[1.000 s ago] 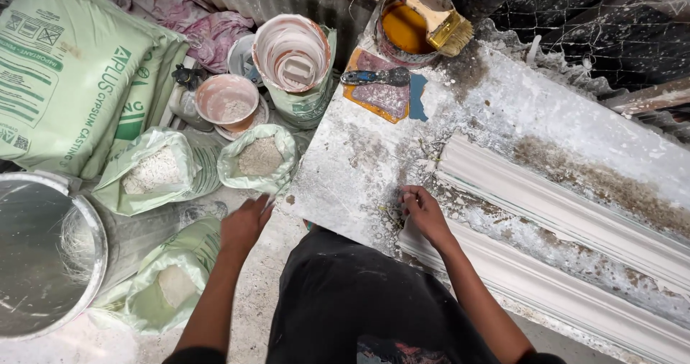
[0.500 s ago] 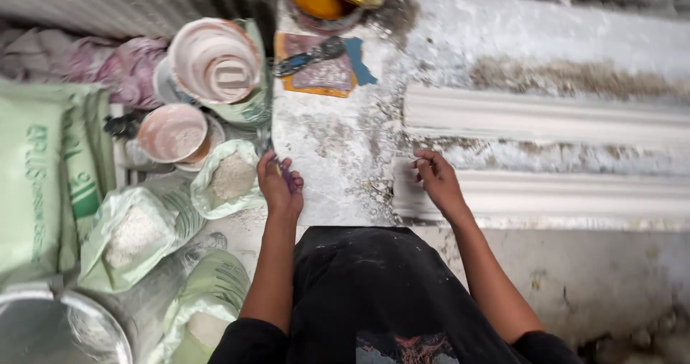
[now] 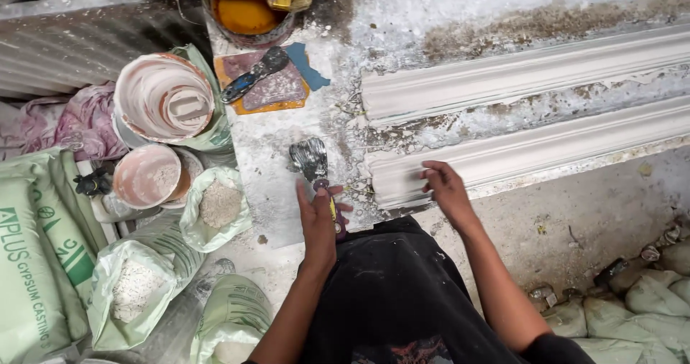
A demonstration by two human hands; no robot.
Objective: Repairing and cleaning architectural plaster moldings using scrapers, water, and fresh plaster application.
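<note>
Your left hand [image 3: 318,220] grips the scraper [image 3: 316,173] by its handle, blade flat on the tabletop [image 3: 273,184] just ahead of your fingers. Your right hand [image 3: 447,191] rests open-fingered on the near moulding [image 3: 546,148]. Left of the scraper sit powder bags [image 3: 215,206] and tubs [image 3: 164,98].

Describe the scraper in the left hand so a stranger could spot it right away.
Start at the long white moulding on the dusty slab. Just off its near end, the left hand holds the putty knife. Unlike the dark-handled scraper on the sanding pads, its blade is wide and plaster-caked.
</note>
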